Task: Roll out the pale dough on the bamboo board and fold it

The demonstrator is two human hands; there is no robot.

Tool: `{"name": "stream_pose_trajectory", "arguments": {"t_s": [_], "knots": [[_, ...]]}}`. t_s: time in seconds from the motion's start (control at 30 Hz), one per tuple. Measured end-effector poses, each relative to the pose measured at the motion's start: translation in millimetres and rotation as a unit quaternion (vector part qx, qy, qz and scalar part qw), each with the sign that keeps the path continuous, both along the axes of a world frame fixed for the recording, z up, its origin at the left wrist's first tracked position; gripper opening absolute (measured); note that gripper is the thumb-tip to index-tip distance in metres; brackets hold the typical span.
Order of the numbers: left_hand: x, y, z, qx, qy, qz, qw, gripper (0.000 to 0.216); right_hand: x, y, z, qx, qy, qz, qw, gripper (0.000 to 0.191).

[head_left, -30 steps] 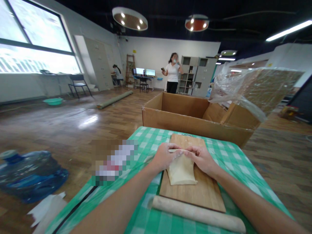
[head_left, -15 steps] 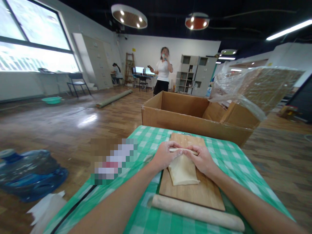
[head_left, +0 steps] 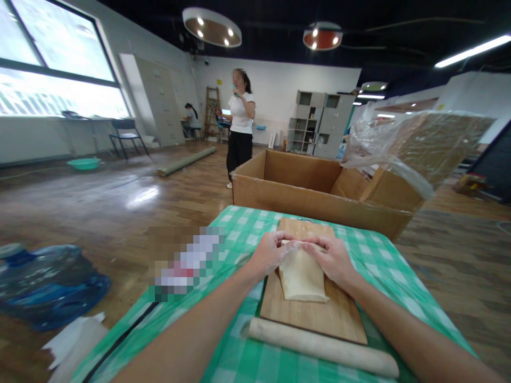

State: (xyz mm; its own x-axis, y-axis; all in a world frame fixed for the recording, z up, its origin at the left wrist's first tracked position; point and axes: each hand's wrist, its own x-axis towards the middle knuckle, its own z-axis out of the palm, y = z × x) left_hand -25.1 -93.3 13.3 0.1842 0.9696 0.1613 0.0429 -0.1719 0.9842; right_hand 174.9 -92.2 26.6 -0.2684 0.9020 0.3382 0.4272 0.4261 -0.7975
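The room has a wood-plank floor [head_left: 191,199], with two other people in it: one standing person [head_left: 241,114] in a white top beyond the table, and one seated person [head_left: 191,118] at the far left. One green basin [head_left: 84,164] and one rolled mat [head_left: 187,161] lie on the floor to the left; one large water jug [head_left: 51,287] sits at the near left. One open cardboard box [head_left: 319,201] stands just past the table's far edge. My one table [head_left: 247,221] wears a green-and-white checked cloth and carries one wooden cutting board [head_left: 275,306] and, along its near edge, one rolling pin [head_left: 323,347]. One flat sheet of dough [head_left: 303,279] lies on the board, its near end spread out. Both my grips are closed on its far edge, left grip [head_left: 273,254] at the left, right grip [head_left: 331,259] at the right, thumbs close together.
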Motion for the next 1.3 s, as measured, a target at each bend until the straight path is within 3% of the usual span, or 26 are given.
{"name": "stream_pose_trajectory", "arguments": {"t_s": [0.27, 0.47, 0.63, 0.8, 0.93, 1.07, 1.17, 1.3], "knots": [[1.4, 3.1, -6.0, -0.027, -0.058, -0.023, 0.998, 0.037, 1.3, 0.6, 1.4, 0.012, -0.025, 0.026, 0.999, 0.025], [0.0, 4.8, -6.3, -0.026, -0.066, -0.017, 0.997, 0.038, 4.5, 2.9, 1.6, 0.015, -0.008, -0.006, 1.000, 0.024], [-0.3, 0.3, -1.5, -0.024, -0.052, -0.025, 0.998, 0.034, 4.3, 2.0, 1.9, 0.015, -0.022, 0.039, 0.999, 0.027], [0.4, 2.2, -2.8, -0.061, -0.097, -0.062, 0.991, 0.046, 4.7, 2.3, 2.4, 0.017, -0.018, -0.008, 1.000, 0.022], [-0.6, 5.4, -6.3, -0.025, -0.059, -0.020, 0.998, 0.035, 4.9, 4.1, 0.8, 0.005, -0.006, 0.003, 1.000, 0.021], [-1.8, 8.3, -8.1, 0.006, -0.033, 0.019, 0.999, 0.028, 7.0, 9.3, -5.9, -0.068, 0.055, 0.024, 0.996, 0.031], [-4.5, 12.7, -9.7, -0.008, -0.074, 0.058, 0.996, 0.029, 11.6, 16.6, -14.6, -0.114, 0.109, 0.029, 0.987, 0.037], [-9.3, 16.8, -9.5, -0.070, -0.155, 0.076, 0.983, 0.030, 16.4, 21.8, -20.0, -0.117, 0.126, 0.022, 0.985, 0.039]]}}
